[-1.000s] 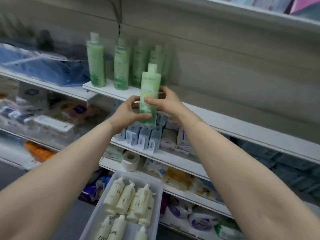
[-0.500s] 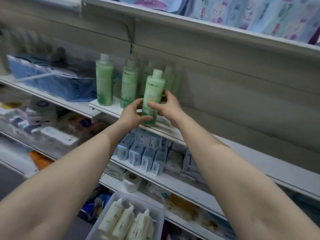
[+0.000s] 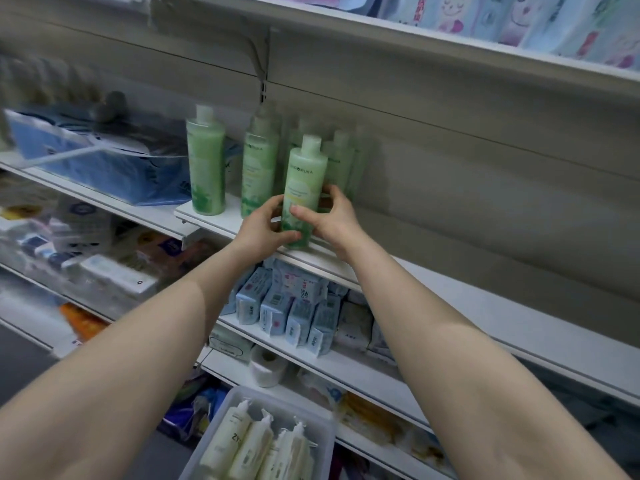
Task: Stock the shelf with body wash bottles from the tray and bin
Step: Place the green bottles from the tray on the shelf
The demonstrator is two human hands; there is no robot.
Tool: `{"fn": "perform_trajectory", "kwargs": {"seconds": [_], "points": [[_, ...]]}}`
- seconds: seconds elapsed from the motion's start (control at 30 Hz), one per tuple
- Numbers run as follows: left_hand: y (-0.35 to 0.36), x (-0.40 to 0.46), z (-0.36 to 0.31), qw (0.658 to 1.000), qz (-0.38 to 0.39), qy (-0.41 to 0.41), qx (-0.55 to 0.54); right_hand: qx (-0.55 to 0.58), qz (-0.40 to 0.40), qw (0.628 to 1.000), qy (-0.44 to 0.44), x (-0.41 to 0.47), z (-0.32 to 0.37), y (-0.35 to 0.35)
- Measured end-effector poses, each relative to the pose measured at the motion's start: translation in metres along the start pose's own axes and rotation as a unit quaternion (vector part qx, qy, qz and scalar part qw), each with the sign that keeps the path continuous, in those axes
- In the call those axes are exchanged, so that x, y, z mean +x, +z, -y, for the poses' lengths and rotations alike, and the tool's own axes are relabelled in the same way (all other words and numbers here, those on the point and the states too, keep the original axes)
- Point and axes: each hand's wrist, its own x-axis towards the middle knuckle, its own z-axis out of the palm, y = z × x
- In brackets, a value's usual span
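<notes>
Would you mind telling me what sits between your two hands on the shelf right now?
In the head view, one green bottle stands upright between the left hand and right hand, both holding it.

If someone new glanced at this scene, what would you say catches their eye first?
Most likely the green bottle at the centre, gripped low down by the left hand and the right hand at the front edge of the white shelf. More green bottles stand to its left and behind it. At the bottom, a clear tray holds cream bottles.
</notes>
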Motion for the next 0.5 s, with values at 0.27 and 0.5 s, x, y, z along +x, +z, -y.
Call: {"fn": "perform_trajectory", "kwargs": {"seconds": [0.27, 0.5], "points": [[0.008, -0.026, -0.004, 0.998, -0.06, 0.011, 0.011, -0.014, -0.015, 1.0, 0.018, -0.023, -0.015, 0.002], [0.009, -0.068, 0.007, 0.992, -0.124, 0.023, 0.002, -0.001, -0.064, 0.998, 0.024, -0.064, -0.023, 0.011]]}}
